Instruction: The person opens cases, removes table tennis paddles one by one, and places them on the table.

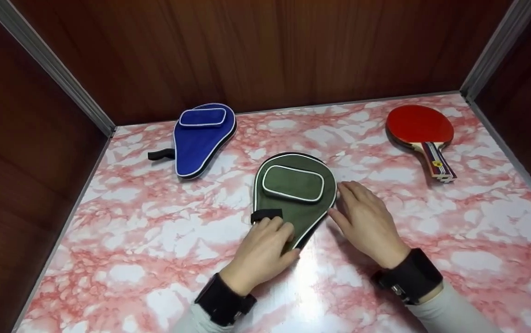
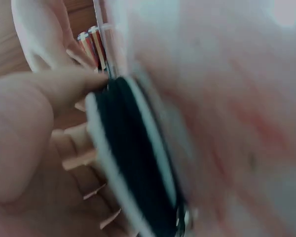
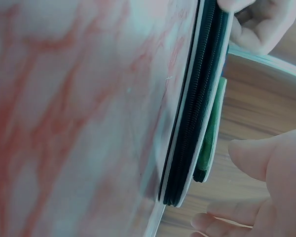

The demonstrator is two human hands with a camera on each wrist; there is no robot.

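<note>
A green paddle case [image 1: 300, 215] with white piping and a raised front pocket lies flat at the middle of the table. My left hand [image 1: 264, 253] holds its narrow near end, the fingers over the cover and the thumb at the right side. Beside those fingers the black strap [image 1: 266, 214] sticks out. My right hand [image 1: 369, 222] is at the case's right edge, its fingers loosely extended and fingertips right at the piping. Along the case's side, the black zipper [image 3: 200, 98] appears closed in the right wrist view.
At the back left lies a blue paddle case [image 1: 198, 143] with a black strap. A red table tennis paddle [image 1: 420, 125] lies at the back right, handle towards me. Brown wood-look panels [image 1: 265, 51] enclose the marbled pink-and-white table [image 1: 154, 259] at the back and sides.
</note>
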